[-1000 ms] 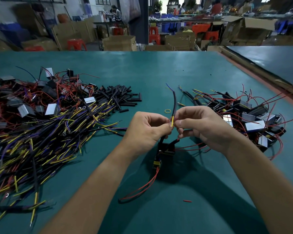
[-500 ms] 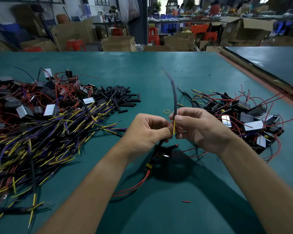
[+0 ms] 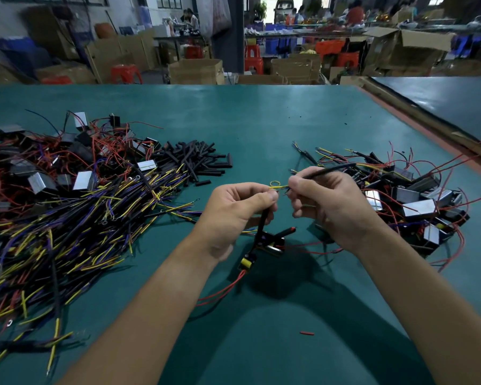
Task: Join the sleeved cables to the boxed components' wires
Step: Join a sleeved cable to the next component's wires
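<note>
My left hand (image 3: 235, 211) pinches a yellow wire end (image 3: 278, 187) and a black sleeved lead that drops to a small boxed component (image 3: 270, 241) lying on the green table (image 3: 261, 126). Red wires (image 3: 222, 291) trail from the component toward me. My right hand (image 3: 326, 202) pinches a black sleeved cable (image 3: 328, 169), which points up and to the right. The two hands meet fingertip to fingertip at the yellow wire. The joint itself is too small to make out.
A large heap of yellow, purple and black cables (image 3: 67, 226) with boxed components covers the left. Black sleeve pieces (image 3: 197, 159) lie behind it. A pile of boxed components with red wires (image 3: 406, 198) sits at right. A red scrap (image 3: 306, 333) lies near me.
The sleeved cable in my right hand has swung from upright down to the right. My hands have drawn slightly apart, baring the yellow wire between them. The boxed component shifted a little.
</note>
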Tool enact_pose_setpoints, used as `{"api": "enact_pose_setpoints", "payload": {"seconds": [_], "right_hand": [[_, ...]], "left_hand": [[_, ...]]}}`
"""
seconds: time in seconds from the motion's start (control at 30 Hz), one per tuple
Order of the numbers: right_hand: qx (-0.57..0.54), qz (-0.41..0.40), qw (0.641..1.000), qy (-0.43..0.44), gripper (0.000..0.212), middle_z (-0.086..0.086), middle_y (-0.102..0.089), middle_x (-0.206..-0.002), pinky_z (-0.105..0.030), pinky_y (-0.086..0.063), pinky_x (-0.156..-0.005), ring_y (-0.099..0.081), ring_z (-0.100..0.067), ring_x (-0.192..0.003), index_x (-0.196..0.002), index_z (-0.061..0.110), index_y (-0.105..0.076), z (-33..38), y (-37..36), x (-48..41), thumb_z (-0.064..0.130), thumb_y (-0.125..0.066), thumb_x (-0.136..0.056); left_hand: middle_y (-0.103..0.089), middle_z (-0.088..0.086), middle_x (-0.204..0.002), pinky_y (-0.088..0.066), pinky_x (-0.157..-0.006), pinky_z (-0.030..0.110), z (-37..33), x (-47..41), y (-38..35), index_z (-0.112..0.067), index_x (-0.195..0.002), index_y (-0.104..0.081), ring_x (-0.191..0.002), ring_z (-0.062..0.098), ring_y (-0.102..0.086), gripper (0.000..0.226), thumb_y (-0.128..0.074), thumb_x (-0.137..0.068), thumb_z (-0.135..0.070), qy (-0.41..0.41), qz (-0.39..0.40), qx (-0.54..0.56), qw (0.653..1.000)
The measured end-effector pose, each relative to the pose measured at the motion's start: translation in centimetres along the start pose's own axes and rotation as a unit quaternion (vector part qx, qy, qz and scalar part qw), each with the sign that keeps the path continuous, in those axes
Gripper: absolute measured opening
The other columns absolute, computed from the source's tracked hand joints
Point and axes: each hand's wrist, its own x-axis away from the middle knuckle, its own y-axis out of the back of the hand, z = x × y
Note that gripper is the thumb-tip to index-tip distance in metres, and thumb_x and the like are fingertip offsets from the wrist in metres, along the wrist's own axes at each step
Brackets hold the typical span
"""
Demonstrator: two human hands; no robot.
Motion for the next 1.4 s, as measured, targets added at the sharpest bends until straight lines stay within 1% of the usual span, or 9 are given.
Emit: {"api": "enact_pose_setpoints", "payload": {"seconds": [0.1,0.2,0.4,0.57,0.7,0.87,1.03,1.27,1.4], "right_hand": [[0.072,-0.046,0.993,0.081,0.016,-0.003,-0.065,-0.062,-0.025,-0.055,-0.054,-0.061,-0.012,-0.055,-0.072,0.008,-0.063,-0.1,-0.4,0.1,0.005,-0.070,-0.086],[0.142,-0.060,0.978,0.139,0.017,-0.006,-0.070,-0.064,-0.026,-0.057,-0.056,-0.067,-0.015,-0.057,-0.073,0.007,-0.061,-0.3,-0.8,0.3,0.004,-0.070,-0.087],[0.224,-0.058,0.951,0.204,0.010,-0.002,-0.071,-0.068,-0.037,-0.058,-0.056,-0.065,-0.015,-0.053,-0.081,0.010,-0.068,-0.4,-1.2,0.5,0.003,-0.068,-0.089],[0.208,-0.056,0.961,0.173,0.007,-0.008,-0.071,-0.068,-0.035,-0.057,-0.056,-0.062,-0.014,-0.051,-0.086,0.007,-0.073,-0.4,-1.2,0.3,0.004,-0.067,-0.089],[0.186,-0.027,0.972,0.138,0.007,-0.010,-0.072,-0.072,-0.025,-0.057,-0.057,-0.062,-0.014,-0.052,-0.089,0.005,-0.070,-0.2,-0.8,0.1,0.004,-0.063,-0.092],[0.176,-0.020,0.976,0.126,0.010,-0.001,-0.070,-0.065,-0.025,-0.057,-0.057,-0.061,-0.015,-0.053,-0.085,0.007,-0.069,-0.1,-0.7,0.3,0.002,-0.064,-0.091],[0.170,-0.018,0.978,0.116,0.007,-0.014,-0.067,-0.069,-0.029,-0.058,-0.057,-0.059,-0.020,-0.055,-0.086,0.002,-0.069,0.1,-0.6,0.3,0.002,-0.064,-0.091],[0.153,-0.007,0.986,0.059,0.015,-0.004,-0.070,-0.068,-0.028,-0.055,-0.055,-0.059,-0.016,-0.054,-0.087,0.001,-0.067,0.0,-0.5,-0.1,0.010,-0.059,-0.096],[0.098,-0.008,0.995,0.021,0.009,-0.008,-0.071,-0.070,-0.027,-0.055,-0.054,-0.059,-0.014,-0.053,-0.089,0.006,-0.063,0.1,-0.5,0.0,0.010,-0.059,-0.096]], "left_hand": [[-0.062,0.001,-0.062,-0.049,-0.058,0.021,0.0,-0.1,-0.1,-0.012,-0.072,-0.070,-0.054,0.011,-0.055,0.018,-0.064,-0.087,-0.005,0.019,-0.022,0.012,0.999],[-0.061,0.001,-0.059,-0.047,-0.054,0.020,0.0,-0.2,-0.2,-0.009,-0.073,-0.070,-0.050,0.011,-0.053,0.016,-0.064,-0.087,-0.005,0.018,-0.056,0.006,0.998],[-0.060,-0.002,-0.053,-0.045,-0.049,0.019,0.5,-0.3,-0.8,-0.008,-0.065,-0.068,-0.045,0.010,-0.049,0.022,-0.065,-0.085,-0.001,-0.016,-0.116,-0.039,0.992],[-0.060,-0.002,-0.053,-0.045,-0.051,0.021,0.5,-0.3,-0.6,-0.015,-0.057,-0.067,-0.046,0.011,-0.050,0.029,-0.065,-0.083,-0.003,-0.004,-0.123,-0.063,0.990],[-0.060,-0.002,-0.054,-0.048,-0.053,0.020,0.3,-0.3,-0.4,-0.015,-0.057,-0.068,-0.046,0.009,-0.051,0.028,-0.067,-0.084,-0.007,0.010,-0.101,-0.043,0.994],[-0.068,-0.002,-0.062,-0.051,-0.054,0.019,0.1,-0.1,-0.4,-0.017,-0.063,-0.073,-0.052,0.007,-0.057,0.022,-0.071,-0.083,-0.009,0.007,-0.088,-0.021,0.996],[-0.071,-0.002,-0.066,-0.050,-0.052,0.018,0.1,0.0,-0.4,-0.015,-0.067,-0.074,-0.052,0.005,-0.060,0.021,-0.070,-0.083,-0.002,-0.002,-0.076,-0.015,0.997],[-0.063,-0.003,-0.060,-0.047,-0.052,0.019,0.1,-0.2,-0.5,-0.008,-0.075,-0.068,-0.048,0.010,-0.052,0.014,-0.065,-0.088,-0.006,-0.005,-0.083,-0.067,0.994],[-0.060,-0.006,-0.057,-0.046,-0.053,0.023,0.1,-0.1,-0.5,-0.008,-0.076,-0.065,-0.046,0.009,-0.052,0.015,-0.063,-0.090,-0.006,-0.015,-0.085,-0.097,0.991]]}}
